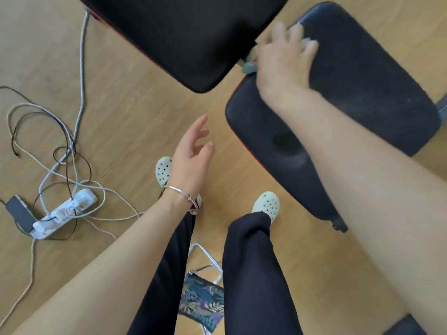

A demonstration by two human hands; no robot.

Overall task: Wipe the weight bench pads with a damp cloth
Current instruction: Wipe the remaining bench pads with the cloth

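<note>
Pad axis near-left to far-right; R hand presses cloth.

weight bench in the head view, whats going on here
A person stands over a black padded weight bench. Their right hand presses a pale grey-green cloth flat on the smaller seat pad, at its end beside the gap to the larger back pad. The left hand hangs open over the wooden floor, holding nothing. A white power strip with tangled cables lies on the floor to the left.
</note>
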